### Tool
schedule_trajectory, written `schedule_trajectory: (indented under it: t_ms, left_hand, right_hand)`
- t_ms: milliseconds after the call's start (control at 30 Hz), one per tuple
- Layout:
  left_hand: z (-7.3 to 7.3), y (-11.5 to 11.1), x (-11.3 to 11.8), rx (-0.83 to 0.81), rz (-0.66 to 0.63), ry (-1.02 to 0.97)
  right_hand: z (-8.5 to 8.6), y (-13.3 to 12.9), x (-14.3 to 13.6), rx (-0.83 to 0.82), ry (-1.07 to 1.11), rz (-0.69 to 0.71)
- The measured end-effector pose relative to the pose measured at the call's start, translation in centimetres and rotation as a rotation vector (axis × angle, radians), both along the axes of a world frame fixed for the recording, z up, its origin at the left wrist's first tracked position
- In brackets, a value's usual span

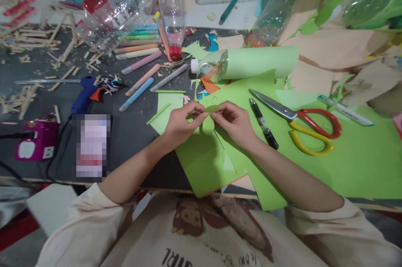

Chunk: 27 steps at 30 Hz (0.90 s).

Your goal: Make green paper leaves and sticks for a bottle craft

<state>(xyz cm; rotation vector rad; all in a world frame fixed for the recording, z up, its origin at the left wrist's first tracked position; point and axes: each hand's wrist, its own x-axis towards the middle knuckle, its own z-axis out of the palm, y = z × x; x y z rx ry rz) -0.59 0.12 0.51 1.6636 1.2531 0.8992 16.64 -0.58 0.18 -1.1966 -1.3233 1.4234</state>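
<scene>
Between my hands is a small green paper piece (207, 124) with rounded lobes. My left hand (185, 122) pinches its left side with thumb and fingers, and my right hand (234, 122) pinches its right side. Both hands are above large green paper sheets (201, 170). Right of my right hand lies a black pen (264, 124), and past it are scissors (293, 115) with one red and one yellow handle. Behind my hands, a clear bottle wrapped in light green paper (260, 61) lies on its side, its white cap pointing left.
Several coloured markers (141, 61) lie behind on the left. A blue glue gun (84, 93), a phone (93, 145) and a purple box (37, 139) are at the left. Wooden sticks (27, 41) and clear bottles (172, 3) stand or lie farther back. A capped marker (345, 111) is at the right.
</scene>
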Motion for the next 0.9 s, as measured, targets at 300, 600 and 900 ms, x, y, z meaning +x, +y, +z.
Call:
schedule_trajectory:
  t_ms: [300, 600, 900]
  left_hand:
    - [0.49, 0.02, 0.05, -0.025, 0.003, 0.059]
    - [0.72, 0.22, -0.13, -0.045, -0.020, 0.042]
    - [0.86, 0.18, -0.04, -0.064, -0.072, 0.068]
  right_hand:
    - [0.18, -0.06, -0.13, 0.005, 0.001, -0.038]
    - [0.54, -0.06, -0.10, -0.020, 0.008, -0.027]
    - [0.41, -0.01, 0.00, -0.043, 0.026, -0.004]
